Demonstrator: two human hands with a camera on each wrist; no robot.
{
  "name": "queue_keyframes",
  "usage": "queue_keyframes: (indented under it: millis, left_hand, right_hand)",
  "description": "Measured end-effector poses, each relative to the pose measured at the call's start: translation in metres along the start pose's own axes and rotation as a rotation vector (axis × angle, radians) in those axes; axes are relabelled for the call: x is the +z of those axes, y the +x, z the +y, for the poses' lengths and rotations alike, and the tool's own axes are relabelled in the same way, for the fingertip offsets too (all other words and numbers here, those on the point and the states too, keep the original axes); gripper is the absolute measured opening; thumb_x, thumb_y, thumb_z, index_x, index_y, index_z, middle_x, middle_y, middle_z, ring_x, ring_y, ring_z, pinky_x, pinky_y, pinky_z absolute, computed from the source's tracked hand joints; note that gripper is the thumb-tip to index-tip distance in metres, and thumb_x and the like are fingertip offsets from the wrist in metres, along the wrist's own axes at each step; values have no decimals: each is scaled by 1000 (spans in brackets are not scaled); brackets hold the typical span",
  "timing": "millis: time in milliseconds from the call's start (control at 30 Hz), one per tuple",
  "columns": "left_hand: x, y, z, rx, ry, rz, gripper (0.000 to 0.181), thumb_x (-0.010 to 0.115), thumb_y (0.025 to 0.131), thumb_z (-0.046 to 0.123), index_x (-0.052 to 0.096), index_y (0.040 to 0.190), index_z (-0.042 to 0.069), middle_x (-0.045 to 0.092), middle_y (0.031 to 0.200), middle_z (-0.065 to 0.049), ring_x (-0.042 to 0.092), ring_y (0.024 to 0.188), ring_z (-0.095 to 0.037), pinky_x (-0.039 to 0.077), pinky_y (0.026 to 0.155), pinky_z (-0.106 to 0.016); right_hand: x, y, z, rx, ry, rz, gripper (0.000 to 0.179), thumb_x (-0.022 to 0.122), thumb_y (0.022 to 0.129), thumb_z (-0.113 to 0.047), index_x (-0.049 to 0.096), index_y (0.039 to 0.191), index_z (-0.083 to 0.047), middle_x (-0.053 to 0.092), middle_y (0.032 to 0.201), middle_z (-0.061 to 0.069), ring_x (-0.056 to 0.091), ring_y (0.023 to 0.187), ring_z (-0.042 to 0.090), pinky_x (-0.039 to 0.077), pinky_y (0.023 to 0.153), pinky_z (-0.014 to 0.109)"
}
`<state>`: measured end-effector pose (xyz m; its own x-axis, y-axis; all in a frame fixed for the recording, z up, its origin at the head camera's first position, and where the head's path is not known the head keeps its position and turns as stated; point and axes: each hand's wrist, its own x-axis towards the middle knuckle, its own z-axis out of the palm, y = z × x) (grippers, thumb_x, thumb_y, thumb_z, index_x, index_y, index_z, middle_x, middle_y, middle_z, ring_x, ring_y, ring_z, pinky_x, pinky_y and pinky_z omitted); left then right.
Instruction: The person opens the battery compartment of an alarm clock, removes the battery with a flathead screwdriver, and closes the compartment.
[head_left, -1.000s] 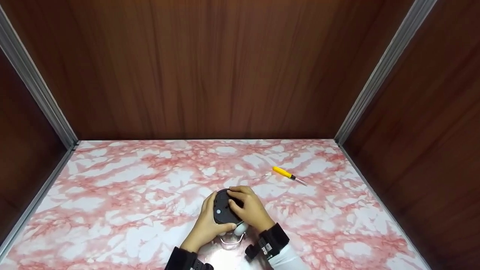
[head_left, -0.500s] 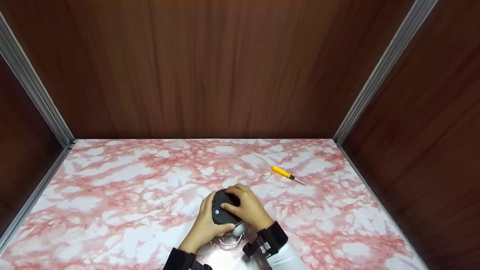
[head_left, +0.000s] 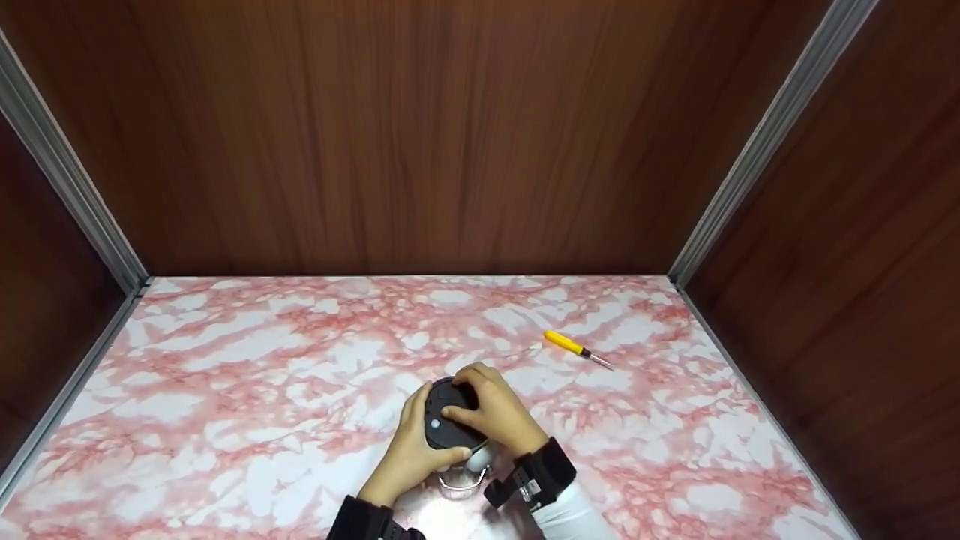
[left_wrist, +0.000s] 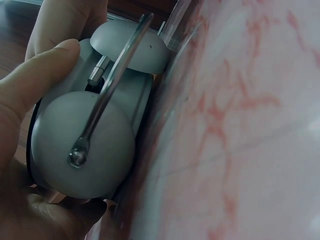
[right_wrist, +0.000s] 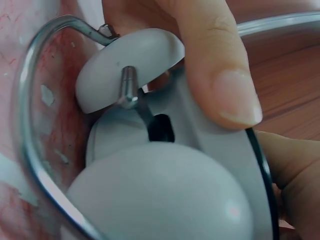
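Observation:
A twin-bell alarm clock lies face down on the table, its black back up and its bells towards me. My left hand grips its left side, with the thumb along the bell end. The right hand holds the far right edge with curled fingers, its thumb on the black back. In the left wrist view the grey-white bell, the metal handle and the hammer show. In the right wrist view my left thumb presses the casing. The clock's face is hidden underneath.
A screwdriver with a yellow handle lies on the table beyond the right hand. The pink-and-white marbled table is bounded by a brown wood-grain back wall and side walls, with metal rails at the corners.
The right thumb has shifted left across the clock's back, and the right fingers have moved slightly with it. My left hand keeps its grip, and the screwdriver stays put.

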<state>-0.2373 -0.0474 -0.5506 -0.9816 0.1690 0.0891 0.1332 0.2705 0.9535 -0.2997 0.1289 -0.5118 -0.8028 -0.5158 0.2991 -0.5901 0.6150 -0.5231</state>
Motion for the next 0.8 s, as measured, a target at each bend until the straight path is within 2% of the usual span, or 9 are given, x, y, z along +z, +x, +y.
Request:
queue_keyframes:
  millis: [133, 300, 533, 667, 800]
  left_hand:
    - [-1, 1, 0, -15, -16, -16, 124, 90, 73, 35, 9, 162, 5, 13, 162, -27, 44, 132, -41, 41, 103, -50]
    - [-1, 1, 0, -12, -17, -8, 124, 91, 72, 33, 10, 162, 4, 14, 161, -26, 47, 128, -39, 41, 102, -48]
    - [-2, 1, -1, -12, -20, -15, 123, 90, 73, 34, 10, 162, 4, 13, 161, -27, 43, 132, -41, 40, 105, -50]
    - [-2, 0, -1, -17, -25, -18, 122, 90, 74, 33, 10, 162, 5, 13, 161, -27, 44, 131, -41, 43, 102, -50]
    - [-1, -1, 0, -35, -38, -22, 122, 90, 75, 32, 10, 162, 7, 12, 162, -26, 43, 132, -42, 43, 102, -50]
  right_hand:
    - [-2, 2, -1, -16, -25, -2, 40, 81, 87, -31, 66, 113, -5, 62, 114, 2, 56, 107, 19, 47, 95, 38]
    - [-2, 2, -3, 6, -27, -8, 42, 82, 87, -31, 63, 114, -6, 61, 113, 4, 57, 104, 19, 48, 94, 38]
    - [-2, 0, -4, 33, -13, -15, 42, 79, 89, -34, 64, 117, -7, 62, 116, 3, 57, 109, 19, 47, 97, 39]
    - [-5, 2, -4, 31, 4, -22, 33, 73, 94, -30, 67, 116, -5, 64, 115, 4, 59, 110, 20, 47, 100, 39]
    - [-7, 6, -4, -11, -23, -6, 20, 70, 97, -19, 69, 110, -4, 65, 111, 7, 61, 107, 22, 48, 98, 40]
